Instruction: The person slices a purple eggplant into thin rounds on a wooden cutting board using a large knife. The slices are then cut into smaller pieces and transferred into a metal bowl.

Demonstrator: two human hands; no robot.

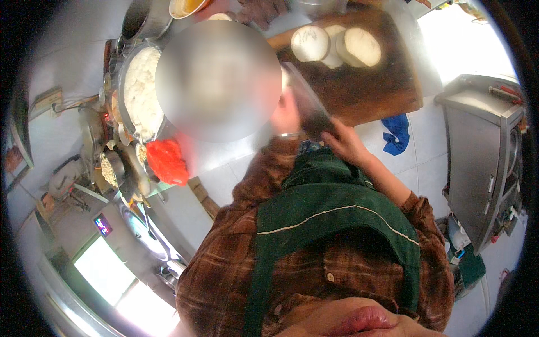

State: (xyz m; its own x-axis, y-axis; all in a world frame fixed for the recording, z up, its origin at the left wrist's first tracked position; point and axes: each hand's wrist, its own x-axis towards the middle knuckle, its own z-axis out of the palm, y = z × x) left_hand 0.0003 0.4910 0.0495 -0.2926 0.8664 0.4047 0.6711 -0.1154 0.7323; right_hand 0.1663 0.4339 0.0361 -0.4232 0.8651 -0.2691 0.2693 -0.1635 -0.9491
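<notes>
My right hand grips the handle end of a broad cleaver, its blade slanting up and left along the near left part of a dark wooden cutting board. Just left of the blade is my left hand, with a band at the wrist. A round blurred patch hides part of it, so its finger position is unclear. A small pale piece shows by its fingers, partly covered by the blur. Farther back on the board, several thick pale rounds of food lie close together, some overlapping.
A large bowl of white, lumpy food stands left of the blur, with a crumpled red cloth or bag nearby. Blue cloth lies beyond the board's near edge. At right stands a metal cabinet; a metal pot is at upper left.
</notes>
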